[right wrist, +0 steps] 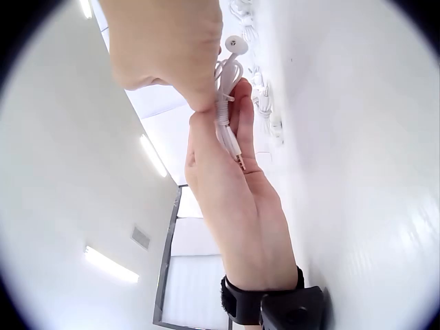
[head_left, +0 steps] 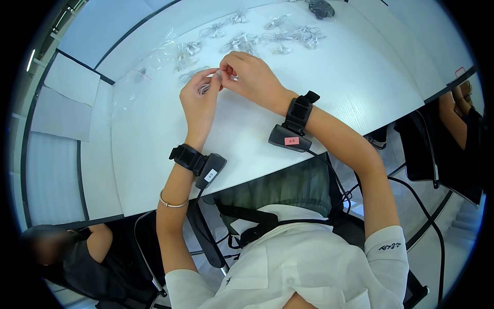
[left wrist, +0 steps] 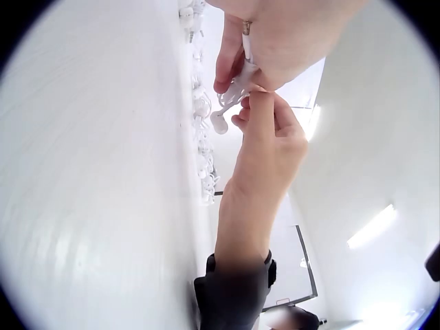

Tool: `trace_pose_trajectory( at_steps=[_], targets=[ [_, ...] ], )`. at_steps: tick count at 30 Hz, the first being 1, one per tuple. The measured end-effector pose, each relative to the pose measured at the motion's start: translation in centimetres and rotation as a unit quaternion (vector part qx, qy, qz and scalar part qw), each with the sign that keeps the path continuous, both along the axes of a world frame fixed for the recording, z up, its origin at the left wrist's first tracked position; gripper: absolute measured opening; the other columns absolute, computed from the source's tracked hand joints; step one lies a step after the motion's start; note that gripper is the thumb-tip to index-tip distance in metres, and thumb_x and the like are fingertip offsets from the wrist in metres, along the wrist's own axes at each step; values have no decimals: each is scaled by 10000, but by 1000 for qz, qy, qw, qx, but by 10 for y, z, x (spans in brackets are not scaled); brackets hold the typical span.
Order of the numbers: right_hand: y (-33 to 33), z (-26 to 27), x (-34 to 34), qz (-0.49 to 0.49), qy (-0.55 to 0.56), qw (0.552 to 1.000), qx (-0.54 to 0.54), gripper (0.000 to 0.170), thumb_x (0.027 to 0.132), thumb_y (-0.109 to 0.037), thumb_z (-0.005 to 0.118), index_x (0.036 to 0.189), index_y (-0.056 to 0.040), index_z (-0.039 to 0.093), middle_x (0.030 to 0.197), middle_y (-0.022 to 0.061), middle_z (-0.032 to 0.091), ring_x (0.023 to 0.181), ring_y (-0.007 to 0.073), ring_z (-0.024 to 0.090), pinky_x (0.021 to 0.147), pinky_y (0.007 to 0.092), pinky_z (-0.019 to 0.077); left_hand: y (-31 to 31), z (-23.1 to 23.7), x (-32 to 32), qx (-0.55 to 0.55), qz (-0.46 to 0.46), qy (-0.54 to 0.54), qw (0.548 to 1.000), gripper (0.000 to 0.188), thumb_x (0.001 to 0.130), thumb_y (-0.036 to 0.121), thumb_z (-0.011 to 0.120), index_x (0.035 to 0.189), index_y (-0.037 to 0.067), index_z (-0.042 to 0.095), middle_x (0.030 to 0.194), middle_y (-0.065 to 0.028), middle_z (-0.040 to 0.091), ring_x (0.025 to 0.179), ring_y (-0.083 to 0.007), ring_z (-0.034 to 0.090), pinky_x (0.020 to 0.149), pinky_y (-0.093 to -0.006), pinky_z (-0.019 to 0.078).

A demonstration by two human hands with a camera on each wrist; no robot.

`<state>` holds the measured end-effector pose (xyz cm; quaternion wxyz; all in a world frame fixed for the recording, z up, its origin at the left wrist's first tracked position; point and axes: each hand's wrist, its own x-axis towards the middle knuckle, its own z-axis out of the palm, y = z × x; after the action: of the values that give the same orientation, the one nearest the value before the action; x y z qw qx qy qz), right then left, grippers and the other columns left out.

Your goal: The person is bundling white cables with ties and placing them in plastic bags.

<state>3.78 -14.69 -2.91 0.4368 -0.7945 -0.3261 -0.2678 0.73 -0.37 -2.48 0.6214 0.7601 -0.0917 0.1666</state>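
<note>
A bundled pair of white wired earphones [right wrist: 222, 113] is held between both hands above the white table [head_left: 329, 103]. My left hand [head_left: 198, 103] grips the bundle with thumb and fingers, and its coiled cable [head_left: 204, 89] shows inside the palm. The metal plug [right wrist: 240, 162] points back toward the left wrist. Cable is wound around the bundle's middle, and an earbud [right wrist: 236, 45] sticks out at the other end. My right hand [head_left: 254, 77] pinches at the bundle, its fingertips against those of the left hand. The right fingertips are partly hidden behind the hand in the right wrist view.
Several more white earphone bundles [head_left: 242, 42] lie across the far side of the table. Clear plastic bags [head_left: 149, 72] lie at the far left, and a dark bundle [head_left: 321, 9] sits at the back. A low partition [head_left: 98, 149] borders the left side. A seated person [head_left: 87, 257] is at lower left.
</note>
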Motion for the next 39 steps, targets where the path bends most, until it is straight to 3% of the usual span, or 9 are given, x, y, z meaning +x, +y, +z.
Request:
trace_pose_trajectory(
  at_steps=[11, 14, 17, 20, 26, 29, 35, 39],
  targets=[
    [-4, 5, -1, 64, 56, 995, 58, 125, 750, -88, 623, 798, 14, 569, 732, 117, 583, 681, 250, 575, 626, 336, 478, 1, 0, 0, 10, -10, -3, 1000, 186, 878, 90, 578, 969, -63, 629, 786, -100, 652, 714, -128, 638, 665, -233, 513],
    [-4, 3, 0, 66, 54, 994, 62, 121, 776, -77, 631, 841, 7, 573, 742, 86, 574, 643, 180, 540, 617, 292, 459, 1, 0, 0, 3, -14, 2, 1000, 197, 881, 99, 579, 988, -58, 627, 796, -102, 654, 728, -130, 640, 675, -236, 515],
    [-4, 0, 2, 68, 32, 995, 63, 116, 777, -71, 630, 842, 7, 574, 742, 86, 574, 644, 179, 541, 617, 287, 457, 1, -3, 1, -13, -12, 7, 1000, 217, 887, 113, 579, 1007, -63, 620, 818, -110, 655, 743, -142, 643, 692, -241, 520],
    [-6, 8, -4, 71, 57, 993, 69, 110, 773, -76, 614, 818, 15, 574, 743, 113, 589, 683, 232, 582, 634, 317, 487, 1, -2, 1, -35, -14, 13, 999, 233, 892, 122, 577, 1017, -71, 613, 847, -117, 656, 754, -156, 645, 709, -247, 524],
    [-7, 4, 0, 101, 113, 984, 96, 126, 792, -112, 621, 833, 6, 602, 724, 93, 599, 645, 188, 585, 615, 290, 474, 2, 0, 0, -36, -15, 20, 999, 231, 894, 115, 577, 997, -89, 611, 895, -134, 648, 774, -157, 635, 734, -277, 549],
    [-9, 3, 2, 98, 123, 984, 85, 121, 821, -130, 636, 868, -19, 622, 714, 38, 594, 641, 122, 535, 597, 260, 432, 3, 3, -2, -38, -20, 17, 999, 232, 894, 115, 578, 996, -91, 608, 892, -139, 649, 769, -163, 640, 729, -274, 549],
    [-4, 10, -6, 46, 114, 990, 73, 141, 819, -161, 639, 852, -27, 610, 752, 63, 616, 678, 150, 586, 623, 271, 463, 3, 2, 1, -30, 3, -4, 1000, 204, 892, 106, 576, 993, -69, 608, 833, -118, 658, 747, -165, 655, 702, -254, 534],
    [0, 8, -8, 4, 67, 996, 56, 135, 777, -145, 627, 793, -19, 581, 750, 91, 608, 686, 225, 604, 604, 321, 485, 0, 4, -1, -26, 23, 2, 999, 198, 886, 113, 589, 990, -54, 613, 821, -108, 658, 744, -146, 647, 690, -238, 520]
  ],
)
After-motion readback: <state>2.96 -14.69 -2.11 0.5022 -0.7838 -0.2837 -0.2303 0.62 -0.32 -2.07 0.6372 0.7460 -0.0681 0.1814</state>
